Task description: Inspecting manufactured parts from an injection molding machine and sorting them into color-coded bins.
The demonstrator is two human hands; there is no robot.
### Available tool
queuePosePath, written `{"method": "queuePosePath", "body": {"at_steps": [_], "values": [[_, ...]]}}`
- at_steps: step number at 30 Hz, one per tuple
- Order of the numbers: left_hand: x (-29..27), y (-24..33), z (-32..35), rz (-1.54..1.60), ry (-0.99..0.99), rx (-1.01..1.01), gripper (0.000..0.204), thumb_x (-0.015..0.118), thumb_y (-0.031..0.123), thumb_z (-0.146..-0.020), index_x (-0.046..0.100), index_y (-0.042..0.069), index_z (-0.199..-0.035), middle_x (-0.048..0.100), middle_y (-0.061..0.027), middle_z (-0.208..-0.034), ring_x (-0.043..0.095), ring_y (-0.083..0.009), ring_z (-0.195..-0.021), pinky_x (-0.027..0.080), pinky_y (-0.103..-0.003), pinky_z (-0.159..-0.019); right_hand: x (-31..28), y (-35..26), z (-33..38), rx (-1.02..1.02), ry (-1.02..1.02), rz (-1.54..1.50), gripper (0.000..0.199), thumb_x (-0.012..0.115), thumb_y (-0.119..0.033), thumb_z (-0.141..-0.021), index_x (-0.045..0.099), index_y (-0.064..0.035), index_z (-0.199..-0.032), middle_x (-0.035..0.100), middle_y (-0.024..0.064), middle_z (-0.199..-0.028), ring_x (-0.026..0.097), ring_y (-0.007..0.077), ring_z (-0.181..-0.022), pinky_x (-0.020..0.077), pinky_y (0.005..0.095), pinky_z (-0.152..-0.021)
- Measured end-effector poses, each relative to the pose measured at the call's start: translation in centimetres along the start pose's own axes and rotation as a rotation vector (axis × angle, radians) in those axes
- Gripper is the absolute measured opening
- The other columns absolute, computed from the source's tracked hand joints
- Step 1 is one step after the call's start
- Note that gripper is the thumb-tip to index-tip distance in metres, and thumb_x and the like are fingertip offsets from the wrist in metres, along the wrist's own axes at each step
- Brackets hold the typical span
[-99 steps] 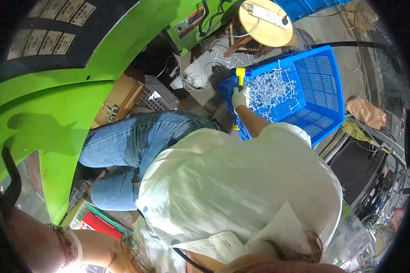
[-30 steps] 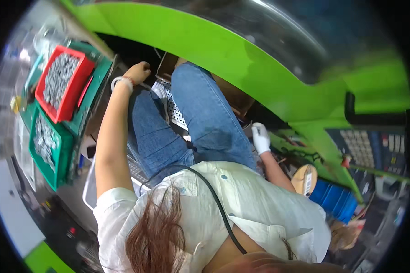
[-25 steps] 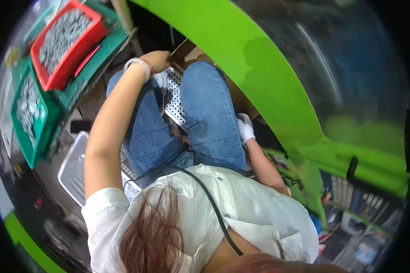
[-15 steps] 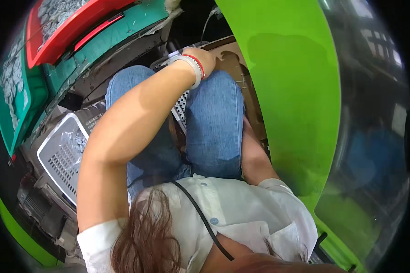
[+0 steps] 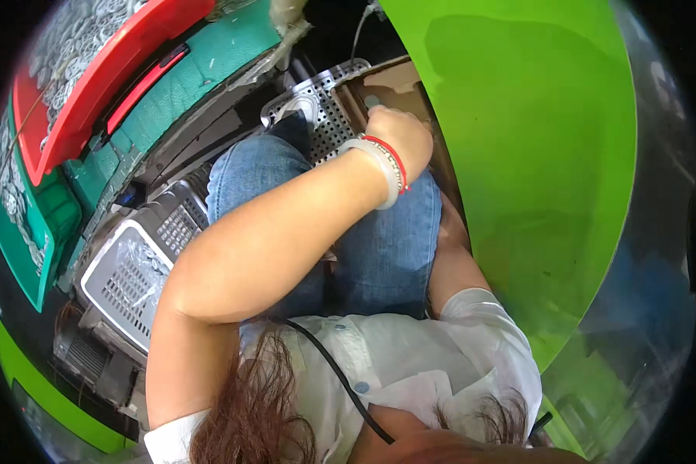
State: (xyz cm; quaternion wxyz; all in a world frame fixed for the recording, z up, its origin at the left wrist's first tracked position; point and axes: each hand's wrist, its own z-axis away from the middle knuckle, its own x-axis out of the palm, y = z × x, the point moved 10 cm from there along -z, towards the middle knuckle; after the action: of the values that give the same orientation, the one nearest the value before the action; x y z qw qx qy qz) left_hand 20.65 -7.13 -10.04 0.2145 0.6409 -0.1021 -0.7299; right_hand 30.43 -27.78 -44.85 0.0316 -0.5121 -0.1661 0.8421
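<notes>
My left hand (image 5: 394,138), with a pale bangle and a red cord on the wrist, reaches across my jeans-clad knees into a brown cardboard box (image 5: 398,83) beside the green machine panel (image 5: 533,155). Its fingers are curled with the knuckles facing me; whether they grip anything is hidden. A perforated metal tray (image 5: 317,108) lies just left of the hand. My right forearm (image 5: 450,263) runs down between my thigh and the green panel, and the right hand itself is out of sight.
At the upper left, a red crate (image 5: 108,85) of small metal parts sits on green crates (image 5: 39,224). A grey slotted basket (image 5: 124,278) with a clear bag stands by my left thigh. A black cable (image 5: 340,371) crosses my white shirt.
The view has swung round. My left arm has moved across my knees to the cardboard box by the green panel. My gloved right hand has dropped out of view.
</notes>
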Motion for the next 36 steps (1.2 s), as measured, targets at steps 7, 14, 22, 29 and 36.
{"method": "queuePosePath", "body": {"at_steps": [7,14,22,29,36], "values": [[1.1,2.9,2.0,-0.007,-0.037,0.016,0.022,0.050,0.014,-0.082,0.068,0.005,-0.089,0.067,-0.0136,-0.089,0.066,-0.0280,-0.082,0.048,-0.041,-0.069,-2.3,2.8,-3.9,0.072,0.138,0.037,0.033,0.048,-0.024,-0.092,0.057,-0.0026,-0.115,0.062,0.0197,-0.111,0.059,0.0329,-0.102,0.0458,0.0415,-0.088],[1.0,-1.7,3.6,0.042,-0.122,-0.124,0.025,0.046,0.012,-0.085,0.058,0.004,-0.105,0.067,-0.0163,-0.096,0.067,-0.0308,-0.088,0.053,-0.041,-0.073,0.5,3.4,-8.4,0.135,0.116,-0.028,0.033,0.048,-0.024,-0.092,0.057,-0.0025,-0.116,0.061,0.0201,-0.111,0.058,0.0326,-0.103,0.0454,0.0418,-0.088],[-2.0,-5.8,0.3,-0.004,0.015,-0.177,0.029,0.050,0.026,-0.089,0.058,0.005,-0.109,0.065,-0.0192,-0.099,0.063,-0.0365,-0.094,0.050,-0.048,-0.080,-13.3,0.8,9.3,-0.348,0.329,-0.065,0.037,0.047,-0.027,-0.092,0.055,-0.0042,-0.120,0.057,0.0247,-0.119,0.053,0.0370,-0.112,0.0423,0.0454,-0.093],[0.7,-7.6,0.5,0.055,-0.122,-0.113,0.044,0.054,0.026,-0.089,0.051,0.003,-0.126,0.058,-0.0243,-0.119,0.056,-0.0358,-0.113,0.043,-0.040,-0.095,-22.4,7.4,33.2,-0.386,0.210,0.079,0.014,0.055,-0.020,-0.088,0.061,-0.0117,-0.096,0.060,0.0115,-0.095,0.058,0.0340,-0.089,0.0474,0.0431,-0.079],[2.6,-6.8,3.4,0.010,-0.215,-0.052,0.037,0.055,0.022,-0.090,0.055,0.000,-0.120,0.061,-0.0213,-0.115,0.058,-0.0346,-0.110,0.044,-0.039,-0.093,-20.0,32.6,56.8,0.227,0.065,0.214,0.019,0.052,-0.017,-0.087,0.062,-0.0074,-0.099,0.062,0.0161,-0.099,0.059,0.0383,-0.089,0.0475,0.0454,-0.077]]}}
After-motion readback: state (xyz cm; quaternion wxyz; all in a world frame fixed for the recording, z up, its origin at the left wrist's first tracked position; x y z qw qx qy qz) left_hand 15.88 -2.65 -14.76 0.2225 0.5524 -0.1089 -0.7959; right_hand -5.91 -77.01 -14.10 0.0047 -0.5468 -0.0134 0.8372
